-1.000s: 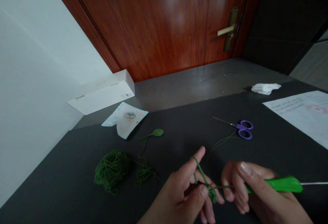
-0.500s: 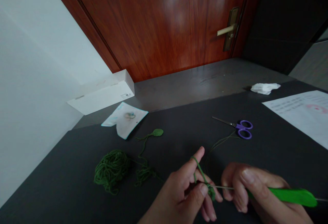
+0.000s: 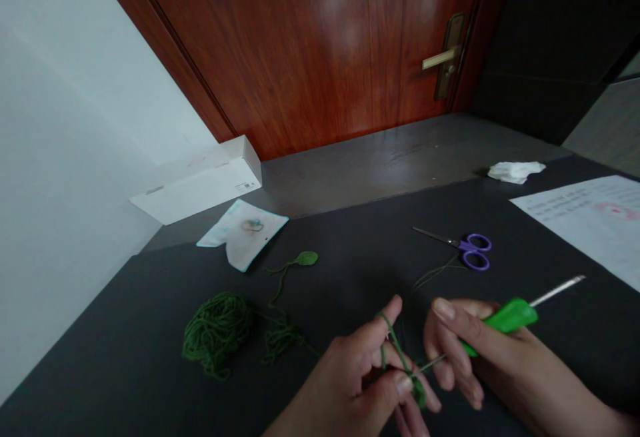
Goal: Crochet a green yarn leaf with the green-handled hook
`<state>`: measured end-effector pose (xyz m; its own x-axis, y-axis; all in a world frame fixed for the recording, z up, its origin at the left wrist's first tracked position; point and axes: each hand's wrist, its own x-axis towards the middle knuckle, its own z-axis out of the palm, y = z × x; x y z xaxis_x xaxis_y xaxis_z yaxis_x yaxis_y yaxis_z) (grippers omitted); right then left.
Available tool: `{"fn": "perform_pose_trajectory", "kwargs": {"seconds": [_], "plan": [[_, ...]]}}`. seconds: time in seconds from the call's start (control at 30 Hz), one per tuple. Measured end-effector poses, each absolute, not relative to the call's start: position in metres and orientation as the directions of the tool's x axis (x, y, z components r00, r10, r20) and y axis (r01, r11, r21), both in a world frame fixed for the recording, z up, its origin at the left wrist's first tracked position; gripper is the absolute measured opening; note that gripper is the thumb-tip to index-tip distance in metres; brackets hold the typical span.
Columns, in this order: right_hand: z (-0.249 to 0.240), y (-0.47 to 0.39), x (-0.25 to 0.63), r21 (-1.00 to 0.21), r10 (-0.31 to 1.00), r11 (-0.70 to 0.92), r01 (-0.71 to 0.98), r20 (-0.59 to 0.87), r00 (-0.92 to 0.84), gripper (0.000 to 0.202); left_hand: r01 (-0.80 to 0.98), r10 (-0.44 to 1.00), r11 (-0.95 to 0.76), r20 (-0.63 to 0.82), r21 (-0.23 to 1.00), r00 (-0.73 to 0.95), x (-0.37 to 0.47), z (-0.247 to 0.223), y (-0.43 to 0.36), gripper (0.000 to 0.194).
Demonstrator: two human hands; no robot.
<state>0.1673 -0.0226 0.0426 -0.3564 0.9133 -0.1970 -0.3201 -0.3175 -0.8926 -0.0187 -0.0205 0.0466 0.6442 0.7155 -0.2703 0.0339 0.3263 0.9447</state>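
Note:
My left hand (image 3: 370,377) pinches a small green crochet piece (image 3: 419,394) between thumb and fingers. A strand of green yarn (image 3: 395,340) loops over its raised index finger. In my right hand (image 3: 470,344) is a crochet hook (image 3: 513,317) with a green handle, its fingers wrapped round the grip. The thin shaft reaches left into the crochet piece; its tip is hidden there. A metal end sticks out of the handle at upper right. Left of my hands lies a tangled ball of green yarn (image 3: 217,334), with a looser clump of yarn (image 3: 283,340) beside it.
A green crocheted leaf (image 3: 307,258) with a yarn tail lies ahead. Purple-handled scissors (image 3: 473,250) rest beyond my hands, near a thin cord. Further out are a white-and-blue packet (image 3: 255,240), a white box (image 3: 200,187), a crumpled tissue (image 3: 515,172) and a printed sheet (image 3: 585,217).
The crochet hook has tilted, its handle end swinging up while the shaft now slants down to the left. My right hand has turned with it; my left hand has dropped slightly.

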Motion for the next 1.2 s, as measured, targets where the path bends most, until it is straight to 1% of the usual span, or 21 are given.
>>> {"fn": "perform_pose_trajectory", "kwargs": {"seconds": [0.07, 0.13, 0.23, 0.3, 0.4, 0.53, 0.67, 0.73, 0.83, 0.93, 1.03, 1.2], "plan": [[0.046, -0.019, 0.166, -0.842, 0.884, -0.412, -0.348, -0.277, -0.376, 0.051, 0.022, 0.706, 0.336, -0.267, 0.942, 0.656, -0.019, 0.046, -0.02, 0.067], [0.048, -0.018, 0.166, -0.809, 0.864, -0.463, -0.362, -0.322, -0.387, 0.049, 0.0, 0.709, 0.335, -0.251, 0.942, 0.659, -0.019, 0.044, -0.02, 0.068], [0.049, -0.018, 0.165, -0.774, 0.846, -0.508, -0.378, -0.363, -0.391, 0.048, -0.049, 0.719, 0.347, -0.233, 0.937, 0.655, -0.02, 0.043, -0.02, 0.07], [0.049, -0.019, 0.166, -0.767, 0.845, -0.511, -0.389, -0.365, -0.39, 0.048, -0.08, 0.724, 0.363, -0.227, 0.928, 0.652, -0.02, 0.043, -0.021, 0.07], [0.048, -0.022, 0.166, -0.769, 0.855, -0.492, -0.407, -0.339, -0.393, 0.049, -0.11, 0.728, 0.387, -0.23, 0.916, 0.646, -0.02, 0.043, -0.022, 0.07], [0.047, -0.025, 0.166, -0.767, 0.866, -0.468, -0.439, -0.297, -0.403, 0.049, -0.116, 0.704, 0.389, -0.213, 0.914, 0.678, -0.021, 0.043, -0.021, 0.07], [0.046, -0.026, 0.165, -0.796, 0.89, -0.412, -0.444, -0.247, -0.383, 0.049, -0.124, 0.682, 0.381, -0.188, 0.916, 0.706, -0.022, 0.044, -0.02, 0.073], [0.045, -0.026, 0.165, -0.827, 0.905, -0.364, -0.429, -0.206, -0.371, 0.051, -0.117, 0.671, 0.364, -0.173, 0.924, 0.721, -0.023, 0.045, -0.019, 0.073], [0.043, -0.028, 0.167, -0.882, 0.919, -0.264, -0.39, -0.106, -0.381, 0.054, -0.11, 0.662, 0.348, -0.16, 0.931, 0.732, -0.024, 0.045, -0.018, 0.071], [0.041, -0.03, 0.169, -0.9, 0.914, -0.204, -0.384, -0.035, -0.403, 0.053, -0.14, 0.651, 0.342, -0.127, 0.929, 0.749, -0.026, 0.044, -0.016, 0.069], [0.04, -0.03, 0.169, -0.899, 0.91, -0.195, -0.393, -0.017, -0.413, 0.052, -0.159, 0.64, 0.341, -0.104, 0.927, 0.761, -0.026, 0.041, -0.016, 0.069], [0.039, -0.03, 0.17, -0.924, 0.917, -0.152, -0.35, 0.0, -0.399, 0.051, -0.141, 0.653, 0.348, -0.132, 0.927, 0.746, -0.025, 0.042, -0.016, 0.069]]}}
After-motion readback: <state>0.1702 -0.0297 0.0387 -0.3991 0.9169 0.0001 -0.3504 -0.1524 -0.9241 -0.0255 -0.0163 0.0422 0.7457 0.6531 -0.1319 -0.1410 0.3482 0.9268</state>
